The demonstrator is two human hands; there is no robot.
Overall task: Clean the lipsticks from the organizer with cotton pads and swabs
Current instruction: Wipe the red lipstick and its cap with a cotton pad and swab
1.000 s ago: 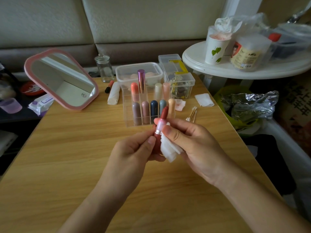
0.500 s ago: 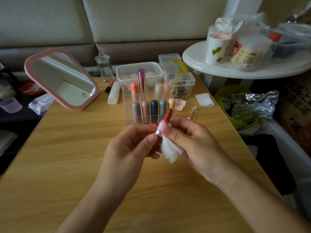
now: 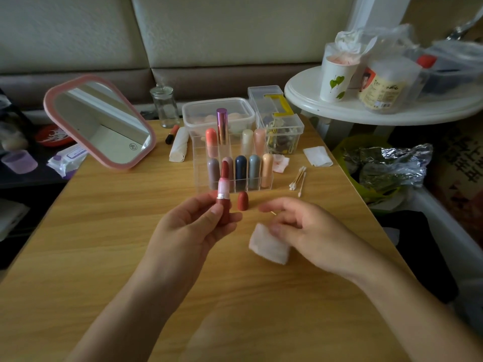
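My left hand (image 3: 193, 226) grips an open dark-red lipstick (image 3: 223, 189) upright by its base, the bullet twisted up above a pink collar. Its red cap (image 3: 242, 201) stands on the wooden table (image 3: 104, 244) just to the right. My right hand (image 3: 308, 231) is apart from the lipstick, low and to the right, and pinches a white cotton pad (image 3: 269, 246); this hand is blurred. Behind stands the clear organizer (image 3: 201, 178) with several capped lipsticks in its slots. Loose cotton swabs (image 3: 298, 178) lie to its right.
A pink mirror (image 3: 99, 121) leans at the left. A glass jar (image 3: 164, 105), a plastic tub (image 3: 218, 113) and a clear box (image 3: 279, 126) sit behind the organizer. A folded pad (image 3: 317, 156) lies near the right edge. A white side table (image 3: 366, 111) and a waste bag (image 3: 386, 165) stand at the right.
My right hand has pulled the cotton pad off the lipstick and moved down and to the right. My left hand has tilted the lipstick upright, uncovering the cap on the table.
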